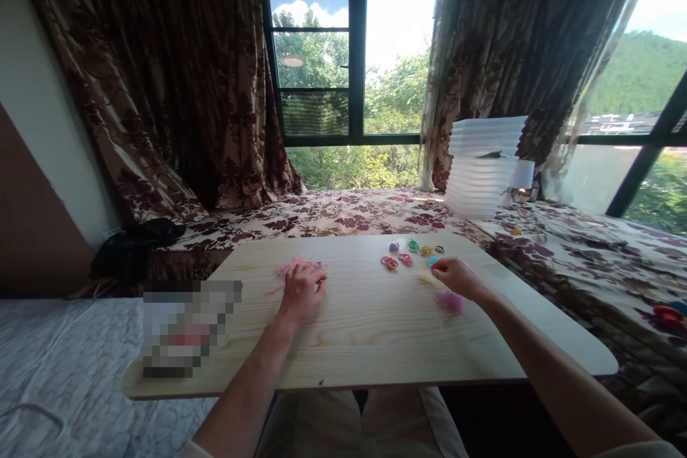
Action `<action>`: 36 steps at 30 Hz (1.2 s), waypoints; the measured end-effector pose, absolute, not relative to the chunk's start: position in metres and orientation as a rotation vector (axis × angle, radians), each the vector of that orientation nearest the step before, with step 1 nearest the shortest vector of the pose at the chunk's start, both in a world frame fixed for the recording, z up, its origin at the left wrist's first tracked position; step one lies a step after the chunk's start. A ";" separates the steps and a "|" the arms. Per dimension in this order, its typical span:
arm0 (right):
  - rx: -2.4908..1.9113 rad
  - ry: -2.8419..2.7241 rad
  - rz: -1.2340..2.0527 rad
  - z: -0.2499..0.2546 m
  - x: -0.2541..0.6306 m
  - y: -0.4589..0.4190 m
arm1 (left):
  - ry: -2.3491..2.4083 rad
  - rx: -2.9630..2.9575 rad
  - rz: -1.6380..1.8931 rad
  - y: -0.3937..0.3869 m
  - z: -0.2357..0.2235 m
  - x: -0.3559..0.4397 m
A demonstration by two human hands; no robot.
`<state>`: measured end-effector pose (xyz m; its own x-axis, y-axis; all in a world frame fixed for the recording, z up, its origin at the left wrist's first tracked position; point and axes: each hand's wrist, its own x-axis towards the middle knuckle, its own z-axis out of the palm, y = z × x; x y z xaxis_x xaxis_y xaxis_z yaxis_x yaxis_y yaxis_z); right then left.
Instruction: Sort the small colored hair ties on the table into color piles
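A loose heap of pink bands point(284, 268) lies on the left half of the table, with a little purple in it. My left hand point(303, 290) is on this heap, fingers bent down into it, and the fingertips are partly hidden. On the right, my right hand point(456, 278) is closed, with its fingertips pinched at a small light-blue bundle point(432, 261). Just below it lie a cream bundle point(426, 278) and a pinkish-purple clump point(449, 303). Small ring-like bundles stand beyond: purple point(393, 247), green point(413, 246), yellow point(426, 250) and several red ones point(392, 265).
The pale wooden table point(365, 343) has rounded corners and reaches over my lap. A blurred-out flat item point(190, 333) lies at its left end. Behind are a flower-patterned window seat point(348, 211), a white ribbed lamp point(480, 172) and dark curtains point(215, 71).
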<state>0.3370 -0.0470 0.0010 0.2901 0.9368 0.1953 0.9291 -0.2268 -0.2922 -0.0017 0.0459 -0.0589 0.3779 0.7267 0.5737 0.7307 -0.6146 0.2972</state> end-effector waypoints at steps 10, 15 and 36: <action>-1.788 -1.779 0.178 -0.008 0.266 -0.029 | -1.776 -2.299 -1.126 0.054 -0.043 -0.022; -1.760 -1.908 0.289 -0.017 0.197 -0.005 | -1.784 -2.274 -1.147 0.054 -0.043 -0.024; -1.829 -1.973 0.129 -0.044 0.162 0.001 | -1.741 -2.556 -0.629 0.033 -0.026 -0.040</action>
